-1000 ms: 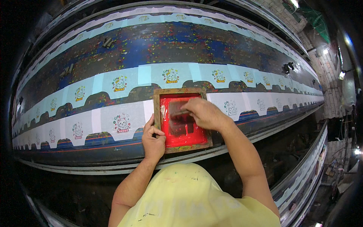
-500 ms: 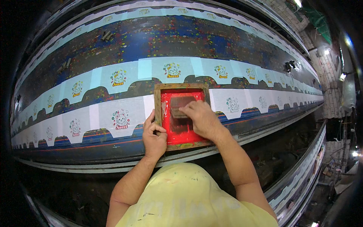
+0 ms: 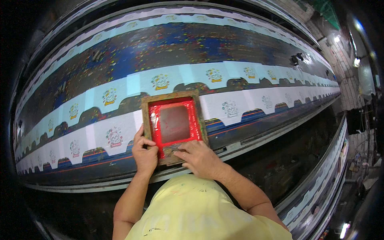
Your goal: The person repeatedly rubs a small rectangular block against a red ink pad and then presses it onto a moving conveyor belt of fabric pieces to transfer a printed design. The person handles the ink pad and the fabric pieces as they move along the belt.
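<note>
A wooden printing screen [image 3: 147, 120] lies on the row of white cloth pieces nearest me, with red ink [image 3: 155, 120] around its mesh window [image 3: 175, 124]. My left hand [image 3: 145, 154] grips the screen's near left side, fingers along the outer edge and thumb bent in. At the near end of the screen, my right hand [image 3: 198, 159] is closed with its fingers at the rim. A brownish squeegee [image 3: 172, 151] shows only in part beside those fingertips; the hand hides the rest.
Printed white cloth pieces [image 3: 114, 138] run along the near row, and bluish ones [image 3: 161, 82] lie behind them. The long dark table [image 3: 160, 50] is spattered with paint. A metal rail [image 3: 236, 150] edges it near me. Small dark objects [image 3: 297, 59] sit farther right.
My right hand has come from the middle of the screen to its near end, baring the mesh window. The whole view has shifted, so the screen appears farther left and tilted.
</note>
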